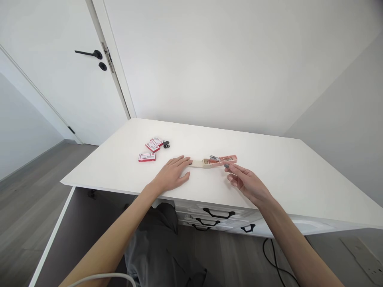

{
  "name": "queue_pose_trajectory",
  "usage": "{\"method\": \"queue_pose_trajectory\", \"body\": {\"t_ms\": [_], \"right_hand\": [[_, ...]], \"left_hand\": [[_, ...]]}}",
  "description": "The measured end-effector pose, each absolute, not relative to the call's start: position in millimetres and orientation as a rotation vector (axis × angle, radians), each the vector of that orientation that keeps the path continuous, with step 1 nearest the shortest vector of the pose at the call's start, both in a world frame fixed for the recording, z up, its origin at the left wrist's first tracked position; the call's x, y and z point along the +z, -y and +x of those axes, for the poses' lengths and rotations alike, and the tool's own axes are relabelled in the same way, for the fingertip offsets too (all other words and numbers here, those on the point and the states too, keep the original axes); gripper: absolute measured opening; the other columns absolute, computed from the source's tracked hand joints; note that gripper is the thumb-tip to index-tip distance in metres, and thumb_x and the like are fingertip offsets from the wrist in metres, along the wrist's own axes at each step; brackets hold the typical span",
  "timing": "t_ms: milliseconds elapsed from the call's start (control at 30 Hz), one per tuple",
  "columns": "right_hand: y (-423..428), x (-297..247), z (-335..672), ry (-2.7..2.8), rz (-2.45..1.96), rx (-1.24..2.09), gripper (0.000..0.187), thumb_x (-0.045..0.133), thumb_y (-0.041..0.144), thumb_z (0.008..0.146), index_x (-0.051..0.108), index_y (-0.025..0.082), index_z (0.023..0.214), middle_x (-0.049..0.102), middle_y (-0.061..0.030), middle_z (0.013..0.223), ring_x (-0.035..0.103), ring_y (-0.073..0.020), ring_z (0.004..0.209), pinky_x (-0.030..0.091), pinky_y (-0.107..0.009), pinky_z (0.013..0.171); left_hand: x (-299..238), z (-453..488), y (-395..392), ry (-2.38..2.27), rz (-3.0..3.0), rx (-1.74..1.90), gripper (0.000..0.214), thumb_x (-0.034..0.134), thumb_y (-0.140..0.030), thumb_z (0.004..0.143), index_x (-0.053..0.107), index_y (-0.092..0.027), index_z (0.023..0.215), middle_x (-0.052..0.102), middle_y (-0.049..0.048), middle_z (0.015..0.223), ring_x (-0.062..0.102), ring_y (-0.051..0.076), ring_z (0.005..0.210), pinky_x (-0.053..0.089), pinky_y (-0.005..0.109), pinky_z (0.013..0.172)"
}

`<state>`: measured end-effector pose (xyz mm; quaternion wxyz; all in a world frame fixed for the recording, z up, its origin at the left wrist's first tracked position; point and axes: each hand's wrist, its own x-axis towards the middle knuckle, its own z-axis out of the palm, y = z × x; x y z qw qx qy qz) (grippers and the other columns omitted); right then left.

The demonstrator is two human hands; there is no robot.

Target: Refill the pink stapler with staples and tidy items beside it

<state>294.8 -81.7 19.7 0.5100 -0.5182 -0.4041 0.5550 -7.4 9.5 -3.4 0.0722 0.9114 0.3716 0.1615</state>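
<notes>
A stapler lies opened out flat on the white tabletop, with its cream base (197, 164) to the left and its pink upper arm (231, 159) to the right. Its metal magazine (214, 158) sticks up near the hinge. My left hand (173, 172) rests palm down with fingers stretched out, the fingertips over the left end of the cream base. Between the thumb and fingers of my right hand (243, 181) is a small grey strip of staples (226, 166), just in front of the pink arm. The other fingers of that hand are curled.
Several red-and-white small boxes (147, 157) lie left of my left hand. Beside them is a small black staple remover (166, 144). The white tabletop (284, 175) ends at a wall behind. Below its front edge are drawers with black handles (219, 213) and an open cabinet door.
</notes>
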Motion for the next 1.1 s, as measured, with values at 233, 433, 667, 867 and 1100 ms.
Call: {"method": "queue_pose_trajectory", "body": {"t_ms": [233, 433, 667, 867, 1100], "right_hand": [[80, 30, 295, 1.263, -1.421, 0.922, 0.045, 0.071, 0.06, 0.092, 0.081, 0.026, 0.119, 0.072, -0.0067, 0.1, 0.058, -0.0154, 0.067, 0.052, -0.036, 0.067], [60, 34, 297, 1.728, -1.377, 0.237, 0.032, 0.056, 0.05, 0.103, 0.078, 0.029, 0.114, 0.076, -0.008, 0.115, 0.069, -0.0258, 0.093, 0.054, -0.045, 0.087], [31, 26, 297, 1.98, -1.371, 0.042, 0.028, 0.05, 0.038, 0.107, 0.076, 0.028, 0.108, 0.078, -0.0067, 0.106, 0.067, -0.0284, 0.103, 0.046, -0.049, 0.098], [24, 19, 295, 2.016, -1.369, 0.086, 0.028, 0.048, 0.034, 0.106, 0.075, 0.027, 0.108, 0.078, -0.0073, 0.106, 0.067, -0.0284, 0.103, 0.047, -0.048, 0.097], [21, 13, 297, 1.901, -1.406, 0.199, 0.026, 0.051, 0.038, 0.106, 0.074, 0.027, 0.11, 0.077, -0.0063, 0.113, 0.068, -0.0263, 0.102, 0.049, -0.048, 0.098]], "left_hand": [[-2, -7, -9, -1.124, 2.737, 0.465, 0.054, 0.043, -0.045, 0.104, 0.053, -0.024, 0.153, 0.05, 0.0048, 0.163, 0.039, 0.028, 0.156, 0.034, 0.049, 0.127], [-3, -7, -10, -1.105, 2.74, 0.483, 0.054, 0.042, -0.044, 0.104, 0.052, -0.026, 0.154, 0.05, 0.0037, 0.163, 0.04, 0.027, 0.155, 0.035, 0.049, 0.127], [-3, -7, -10, -1.111, 2.734, 0.478, 0.054, 0.043, -0.043, 0.103, 0.053, -0.026, 0.153, 0.051, 0.004, 0.163, 0.04, 0.028, 0.155, 0.035, 0.05, 0.126], [-2, -6, -9, -1.116, 2.733, 0.481, 0.052, 0.044, -0.041, 0.103, 0.054, -0.025, 0.152, 0.052, 0.004, 0.161, 0.041, 0.028, 0.155, 0.036, 0.05, 0.126], [-2, -7, -9, -1.111, 2.737, 0.479, 0.052, 0.043, -0.041, 0.103, 0.053, -0.025, 0.152, 0.052, 0.0031, 0.162, 0.04, 0.028, 0.155, 0.035, 0.049, 0.126]]}}
